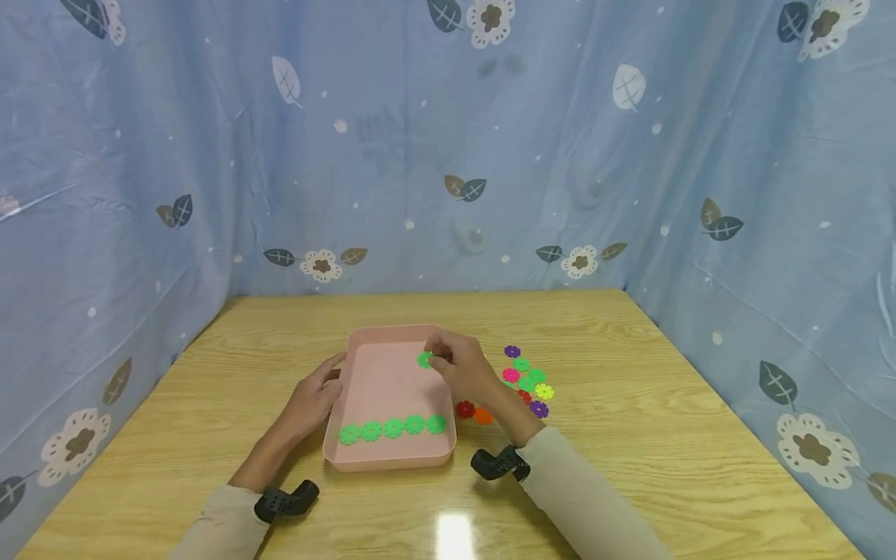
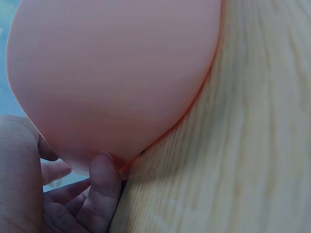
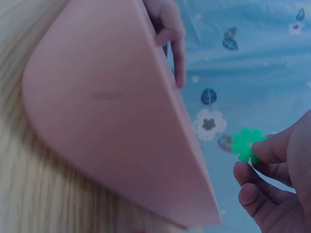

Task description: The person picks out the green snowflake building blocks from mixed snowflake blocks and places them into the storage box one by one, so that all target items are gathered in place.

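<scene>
Pinches a green flower-shaped disc (image 1: 424, 359) with the right hand (image 1: 463, 365) over the far right part of a pink rectangular tray (image 1: 385, 381). Holds the tray's left side with the left hand (image 1: 313, 400). Has five green discs (image 1: 393, 428) in a row across the tray's near end. Has purple, pink, green, yellow, red and orange discs (image 1: 512, 375) on the wood-grain tabletop (image 1: 630, 412) to the right. Faces a leaf-and-flower-print blue curtain (image 1: 413, 117).
</scene>
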The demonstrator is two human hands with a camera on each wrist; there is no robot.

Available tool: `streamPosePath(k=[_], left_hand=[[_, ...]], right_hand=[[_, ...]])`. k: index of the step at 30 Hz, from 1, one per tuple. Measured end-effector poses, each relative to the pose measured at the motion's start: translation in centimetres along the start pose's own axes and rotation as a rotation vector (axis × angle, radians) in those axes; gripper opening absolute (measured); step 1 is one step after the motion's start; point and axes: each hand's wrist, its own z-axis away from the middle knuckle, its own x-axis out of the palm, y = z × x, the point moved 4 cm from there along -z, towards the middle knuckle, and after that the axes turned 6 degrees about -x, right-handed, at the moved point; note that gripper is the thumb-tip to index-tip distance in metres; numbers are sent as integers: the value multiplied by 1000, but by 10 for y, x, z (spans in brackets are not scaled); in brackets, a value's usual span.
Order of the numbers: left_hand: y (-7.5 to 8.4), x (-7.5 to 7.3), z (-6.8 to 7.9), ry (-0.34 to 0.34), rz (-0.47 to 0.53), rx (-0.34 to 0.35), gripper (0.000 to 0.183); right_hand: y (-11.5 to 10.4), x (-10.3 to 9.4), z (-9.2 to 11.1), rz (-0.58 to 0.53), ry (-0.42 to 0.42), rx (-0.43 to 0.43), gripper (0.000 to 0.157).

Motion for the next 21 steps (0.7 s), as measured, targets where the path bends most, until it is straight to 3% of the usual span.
streamPosePath(k=[14, 21], left_hand=[[-1, 0, -1, -13, 28, -4, 59], [-1, 0, -1, -8, 19, -5, 60]], right_hand=[[-13, 40, -20, 38, -221, 39, 9], [-15, 57, -21, 31, -259, 103, 8]])
